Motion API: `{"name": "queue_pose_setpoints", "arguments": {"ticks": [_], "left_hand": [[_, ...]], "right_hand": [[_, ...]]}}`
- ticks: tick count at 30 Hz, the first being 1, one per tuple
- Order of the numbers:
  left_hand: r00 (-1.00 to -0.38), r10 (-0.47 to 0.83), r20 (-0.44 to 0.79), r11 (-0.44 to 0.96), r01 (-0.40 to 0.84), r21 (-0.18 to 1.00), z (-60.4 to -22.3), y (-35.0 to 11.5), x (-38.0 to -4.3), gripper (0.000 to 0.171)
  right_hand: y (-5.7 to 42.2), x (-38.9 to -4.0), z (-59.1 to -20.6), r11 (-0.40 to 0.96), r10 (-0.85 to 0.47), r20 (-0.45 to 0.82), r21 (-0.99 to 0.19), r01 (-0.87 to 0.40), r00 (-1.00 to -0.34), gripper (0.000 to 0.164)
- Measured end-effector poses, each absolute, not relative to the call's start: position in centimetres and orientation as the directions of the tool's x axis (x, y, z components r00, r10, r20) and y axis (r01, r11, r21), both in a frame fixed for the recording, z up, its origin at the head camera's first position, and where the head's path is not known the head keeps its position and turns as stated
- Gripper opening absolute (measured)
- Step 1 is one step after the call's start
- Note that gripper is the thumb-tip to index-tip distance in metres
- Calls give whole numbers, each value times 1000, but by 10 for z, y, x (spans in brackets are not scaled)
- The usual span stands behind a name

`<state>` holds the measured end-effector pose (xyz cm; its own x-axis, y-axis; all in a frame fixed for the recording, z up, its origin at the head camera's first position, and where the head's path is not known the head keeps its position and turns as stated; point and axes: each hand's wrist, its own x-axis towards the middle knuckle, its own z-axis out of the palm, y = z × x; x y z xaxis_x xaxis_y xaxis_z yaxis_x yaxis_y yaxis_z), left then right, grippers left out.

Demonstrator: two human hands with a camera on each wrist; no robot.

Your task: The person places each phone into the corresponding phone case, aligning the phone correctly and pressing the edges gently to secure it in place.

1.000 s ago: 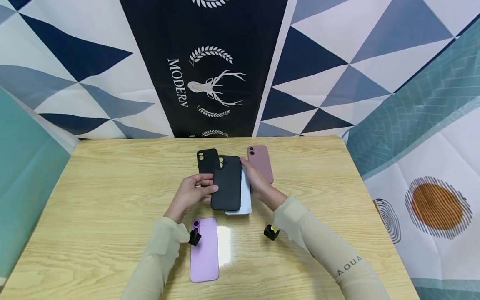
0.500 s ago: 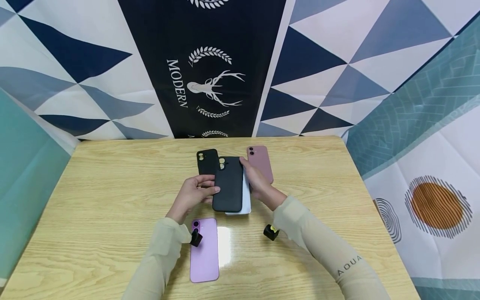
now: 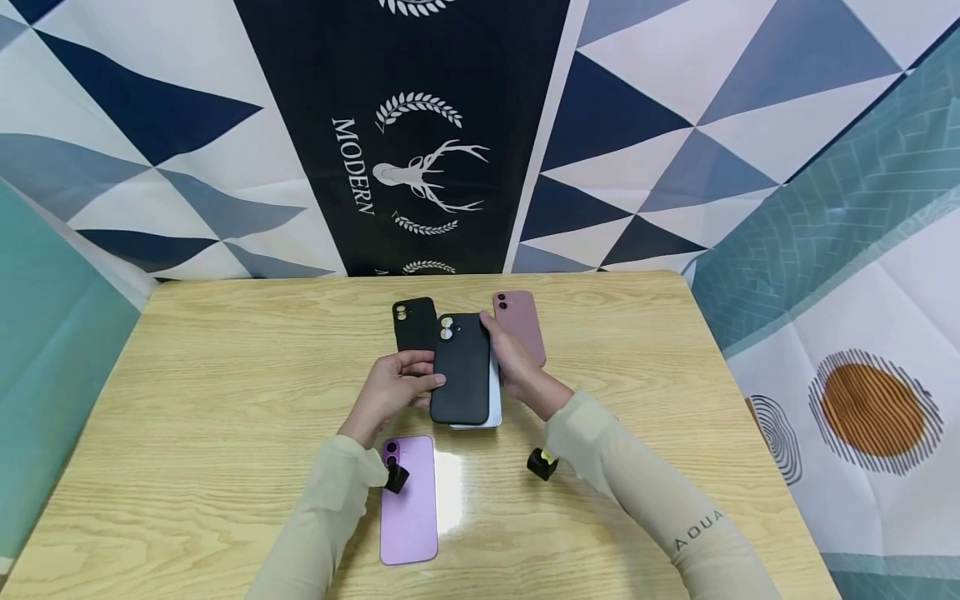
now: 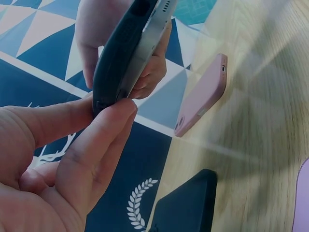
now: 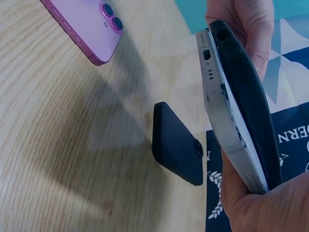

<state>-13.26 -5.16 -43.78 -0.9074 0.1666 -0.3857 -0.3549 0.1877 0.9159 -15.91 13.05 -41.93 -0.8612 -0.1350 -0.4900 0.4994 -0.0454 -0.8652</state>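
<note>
A black phone case (image 3: 461,371) lies back side up over a white phone (image 5: 224,111), both raised above the table. My left hand (image 3: 393,383) pinches the left side of the case, thumb on its back and fingers underneath. At the upper right my right hand (image 3: 521,367) grips the phone, with its thumb at the case's top corner and fingers beneath. In the right wrist view a thin wedge gap shows between case and phone along the lower end. Only a narrow white strip of the phone shows past the case's right and bottom edges in the head view.
On the wooden table (image 3: 225,417), a second black phone case (image 3: 414,325) lies behind my left hand. A pink phone (image 3: 520,325) is behind my right hand. A lilac phone (image 3: 408,521) lies nearer, partly under the left wrist camera (image 3: 396,477).
The black case has shifted slightly right over the white phone, with my left hand following. Less white shows at the right, and the camera opening lies farther right. My right hand stays nearly still.
</note>
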Motion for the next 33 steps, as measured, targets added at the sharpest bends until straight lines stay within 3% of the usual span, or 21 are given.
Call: {"name": "queue_pose_setpoints", "arguments": {"ticks": [33], "left_hand": [[-900,147,-411,238,-371,898,-433,-40,-128,48]], "right_hand": [[130,-161,-418,-53,-125,-496,-861,505,-859,49]]}}
